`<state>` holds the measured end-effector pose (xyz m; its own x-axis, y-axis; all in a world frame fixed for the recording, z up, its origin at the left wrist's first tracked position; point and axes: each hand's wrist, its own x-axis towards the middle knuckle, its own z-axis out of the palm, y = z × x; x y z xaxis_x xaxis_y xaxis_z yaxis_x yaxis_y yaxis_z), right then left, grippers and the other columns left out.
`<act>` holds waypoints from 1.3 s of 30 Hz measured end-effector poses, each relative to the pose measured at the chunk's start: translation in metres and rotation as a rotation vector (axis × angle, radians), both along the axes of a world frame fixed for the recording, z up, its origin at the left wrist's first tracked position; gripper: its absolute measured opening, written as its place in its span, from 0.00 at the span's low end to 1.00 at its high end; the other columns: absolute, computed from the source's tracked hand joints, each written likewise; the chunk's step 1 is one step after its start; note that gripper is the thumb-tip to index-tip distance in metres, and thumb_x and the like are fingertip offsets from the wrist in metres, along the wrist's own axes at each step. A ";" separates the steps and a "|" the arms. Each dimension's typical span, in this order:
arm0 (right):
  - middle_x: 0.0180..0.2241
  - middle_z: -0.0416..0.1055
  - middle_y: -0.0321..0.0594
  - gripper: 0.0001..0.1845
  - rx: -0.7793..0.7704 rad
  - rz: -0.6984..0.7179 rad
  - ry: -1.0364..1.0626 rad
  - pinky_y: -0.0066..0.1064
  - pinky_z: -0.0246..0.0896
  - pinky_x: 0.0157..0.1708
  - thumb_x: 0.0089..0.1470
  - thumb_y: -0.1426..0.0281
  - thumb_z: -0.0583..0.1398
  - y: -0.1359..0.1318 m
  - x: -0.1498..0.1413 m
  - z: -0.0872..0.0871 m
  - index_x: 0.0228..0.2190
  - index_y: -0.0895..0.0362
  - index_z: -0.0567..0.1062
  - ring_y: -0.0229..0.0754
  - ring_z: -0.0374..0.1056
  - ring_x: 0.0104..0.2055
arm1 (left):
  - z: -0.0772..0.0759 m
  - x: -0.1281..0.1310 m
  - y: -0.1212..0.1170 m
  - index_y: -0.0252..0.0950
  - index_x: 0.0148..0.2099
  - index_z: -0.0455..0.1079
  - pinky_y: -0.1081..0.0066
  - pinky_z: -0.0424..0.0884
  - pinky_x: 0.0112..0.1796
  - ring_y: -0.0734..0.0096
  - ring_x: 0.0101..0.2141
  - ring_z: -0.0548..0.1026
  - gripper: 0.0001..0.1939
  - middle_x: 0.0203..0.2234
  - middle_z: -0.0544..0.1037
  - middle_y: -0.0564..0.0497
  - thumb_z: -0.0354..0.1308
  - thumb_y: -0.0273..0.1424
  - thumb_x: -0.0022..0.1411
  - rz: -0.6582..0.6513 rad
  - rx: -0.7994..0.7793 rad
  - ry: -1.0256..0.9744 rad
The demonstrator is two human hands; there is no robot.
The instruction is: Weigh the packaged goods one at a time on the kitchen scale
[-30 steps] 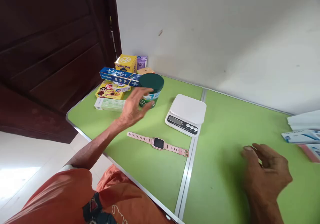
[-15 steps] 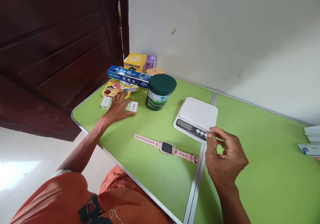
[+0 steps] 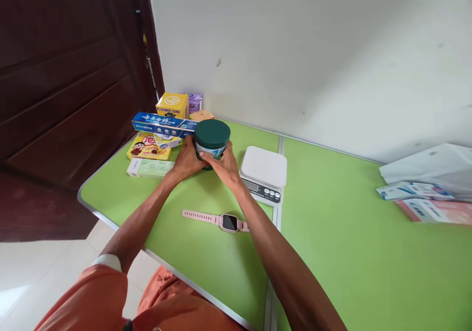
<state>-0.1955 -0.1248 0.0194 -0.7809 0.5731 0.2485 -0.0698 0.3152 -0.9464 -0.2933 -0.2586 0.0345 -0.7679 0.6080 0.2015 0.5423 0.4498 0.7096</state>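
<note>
A round jar with a dark green lid [image 3: 212, 135] stands on the green table [image 3: 332, 232] near its far left side. My left hand [image 3: 186, 160] wraps its left side and my right hand [image 3: 223, 163] wraps its right side, both closed on it. Just right of the jar sits a white kitchen scale [image 3: 264, 172]. A pink smartwatch [image 3: 217, 219] lies flat on the table nearer to me, partly under my right forearm.
Several small boxes crowd the far left corner: a yellow box [image 3: 172, 105], a long blue box [image 3: 162, 123], a yellow snack box [image 3: 149, 146], a pale green box [image 3: 149, 167]. White and pink packets [image 3: 427, 193] lie at the right. A dark wooden door [image 3: 66, 90] stands left.
My left hand left the pale green box and went to the jar. My right hand crossed from beside the scale's buttons to the jar's right side. The view shifted right.
</note>
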 end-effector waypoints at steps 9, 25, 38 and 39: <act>0.59 0.80 0.55 0.53 0.024 -0.089 0.075 0.55 0.78 0.61 0.46 0.33 0.77 0.003 0.029 0.019 0.60 0.52 0.72 0.64 0.78 0.61 | 0.012 0.017 0.009 0.41 0.67 0.58 0.47 0.83 0.51 0.36 0.56 0.85 0.46 0.57 0.81 0.35 0.78 0.44 0.54 -0.007 0.127 0.208; 0.56 0.82 0.55 0.50 0.094 -0.448 0.018 0.55 0.78 0.56 0.44 0.37 0.76 0.086 0.125 0.016 0.58 0.53 0.73 0.62 0.79 0.55 | 0.017 0.079 0.126 0.39 0.64 0.61 0.50 0.83 0.52 0.40 0.55 0.84 0.45 0.58 0.81 0.34 0.80 0.44 0.52 -0.390 0.128 0.053; 0.75 0.63 0.62 0.55 0.087 -0.587 0.074 0.65 0.61 0.75 0.64 0.28 0.56 0.081 0.138 -0.033 0.74 0.54 0.65 0.65 0.61 0.78 | -0.015 0.072 0.111 0.35 0.80 0.49 0.40 0.69 0.72 0.34 0.75 0.69 0.62 0.74 0.66 0.25 0.77 0.58 0.59 -0.356 0.226 0.036; 0.74 0.65 0.63 0.56 0.073 -0.614 0.067 0.66 0.61 0.75 0.63 0.27 0.55 0.081 0.141 -0.038 0.73 0.55 0.66 0.66 0.63 0.77 | -0.018 0.073 0.110 0.35 0.80 0.48 0.39 0.68 0.72 0.33 0.75 0.67 0.64 0.75 0.65 0.25 0.77 0.59 0.59 -0.348 0.223 0.029</act>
<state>-0.0545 -0.0435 -0.0189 -0.2953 0.8925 0.3411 0.0859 0.3803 -0.9209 -0.2201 -0.1491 0.0167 -0.5165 0.7691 0.3764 0.6563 0.0732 0.7509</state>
